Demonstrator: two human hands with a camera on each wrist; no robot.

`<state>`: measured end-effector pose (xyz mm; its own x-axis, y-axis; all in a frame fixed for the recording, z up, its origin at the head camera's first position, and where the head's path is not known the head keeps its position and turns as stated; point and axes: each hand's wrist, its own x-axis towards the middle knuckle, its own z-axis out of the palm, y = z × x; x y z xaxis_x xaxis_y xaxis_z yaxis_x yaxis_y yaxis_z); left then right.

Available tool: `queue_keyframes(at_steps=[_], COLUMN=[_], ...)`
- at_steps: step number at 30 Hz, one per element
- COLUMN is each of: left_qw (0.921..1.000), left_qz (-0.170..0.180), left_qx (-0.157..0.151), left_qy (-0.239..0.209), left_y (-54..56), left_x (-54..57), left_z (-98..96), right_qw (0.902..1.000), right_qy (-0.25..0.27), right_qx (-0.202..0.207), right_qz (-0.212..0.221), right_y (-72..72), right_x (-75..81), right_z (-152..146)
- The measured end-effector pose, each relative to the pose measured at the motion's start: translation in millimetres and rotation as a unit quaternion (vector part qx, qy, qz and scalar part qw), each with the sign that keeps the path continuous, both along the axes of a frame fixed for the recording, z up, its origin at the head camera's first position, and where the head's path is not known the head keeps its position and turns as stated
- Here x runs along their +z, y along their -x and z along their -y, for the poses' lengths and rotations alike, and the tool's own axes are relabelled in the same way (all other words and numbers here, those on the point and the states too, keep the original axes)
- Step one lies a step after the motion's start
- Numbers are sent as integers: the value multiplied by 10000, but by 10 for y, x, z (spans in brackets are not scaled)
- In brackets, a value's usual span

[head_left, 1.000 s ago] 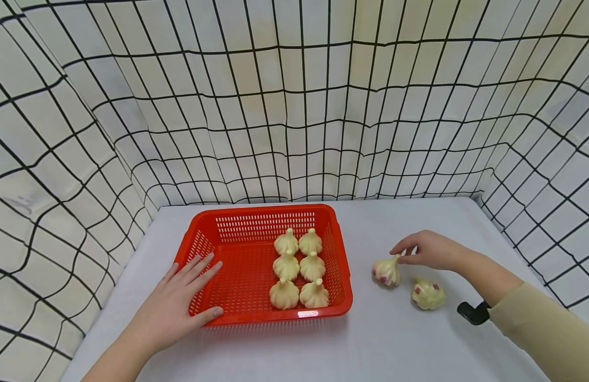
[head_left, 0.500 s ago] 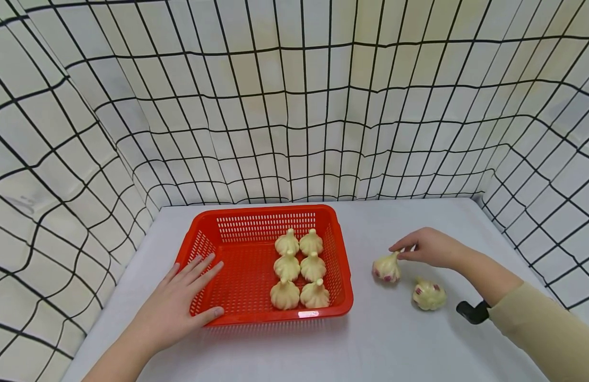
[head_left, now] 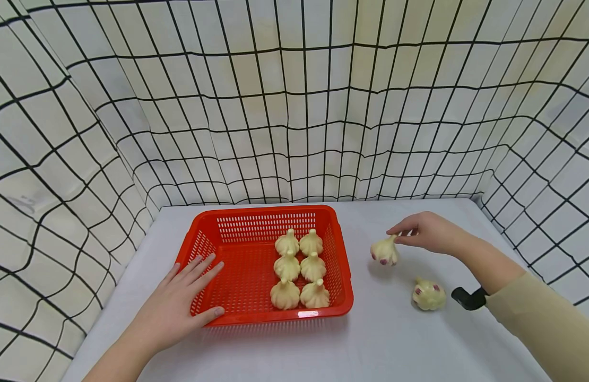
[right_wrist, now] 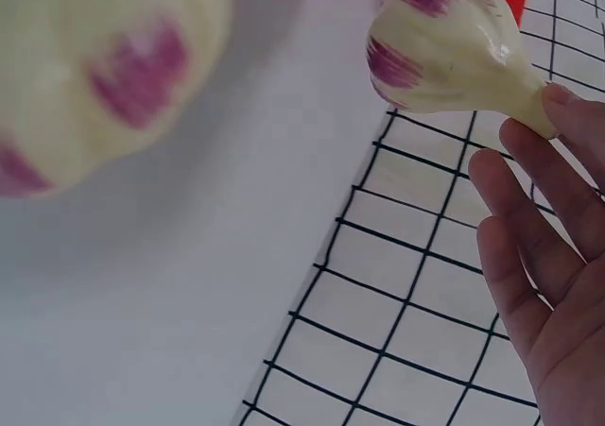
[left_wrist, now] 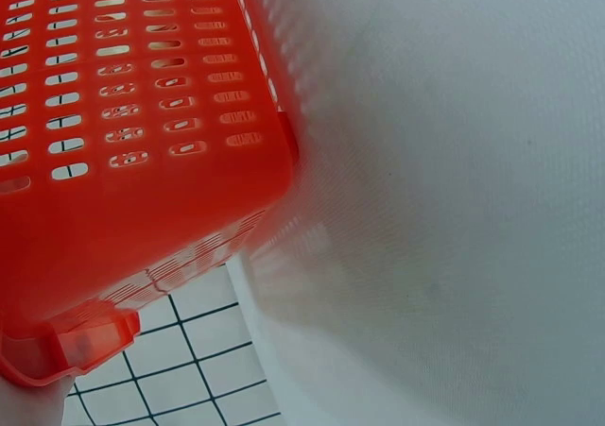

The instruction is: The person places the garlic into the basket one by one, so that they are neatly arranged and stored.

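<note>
My right hand (head_left: 430,232) pinches the stem of a garlic bulb (head_left: 384,251) between thumb and forefinger. In the right wrist view the purple-streaked garlic bulb (right_wrist: 444,48) hangs clear of the table, its other fingers loosely spread. A second purple-marked garlic bulb (head_left: 429,295) lies on the table just nearer than that hand. With fingers spread, my left hand (head_left: 180,302) rests over the left front rim of a red plastic basket (head_left: 342,265). Several plain cream garlic bulbs (head_left: 285,293) stand stem up in two columns in the basket's right half.
A white cloth covers the table (head_left: 371,339). Black grid netting (head_left: 294,132) over white walls encloses the back and both sides. A black strap piece (head_left: 469,298) juts from the right sleeve (head_left: 538,313).
My right hand has raised the pinched garlic bulb off the table and moved slightly away from me. The left hand, the basket and the other bulbs stay in place.
</note>
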<state>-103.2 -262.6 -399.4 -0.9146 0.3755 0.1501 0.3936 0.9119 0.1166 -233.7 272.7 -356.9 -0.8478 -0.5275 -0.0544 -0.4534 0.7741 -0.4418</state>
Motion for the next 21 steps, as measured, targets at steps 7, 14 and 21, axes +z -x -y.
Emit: queue_keyframes(at_steps=[7, 14, 21], left_qw=[10000, 10000, 10000], left_qz=[60, 78, 45], left_qx=[-2, -13, -10], left_qy=[-16, 18, 46], left_y=[-15, -8, -3], left_x=[27, 30, 9], left_z=[-18, -14, -1], right_qw=[9993, 9995, 9992], right_qy=[20, 60, 10], right_qx=[42, 69, 112], right_qz=[-359, -305, -373], right_y=[62, 123, 210], right_x=[209, 363, 446], right_z=[154, 390, 640])
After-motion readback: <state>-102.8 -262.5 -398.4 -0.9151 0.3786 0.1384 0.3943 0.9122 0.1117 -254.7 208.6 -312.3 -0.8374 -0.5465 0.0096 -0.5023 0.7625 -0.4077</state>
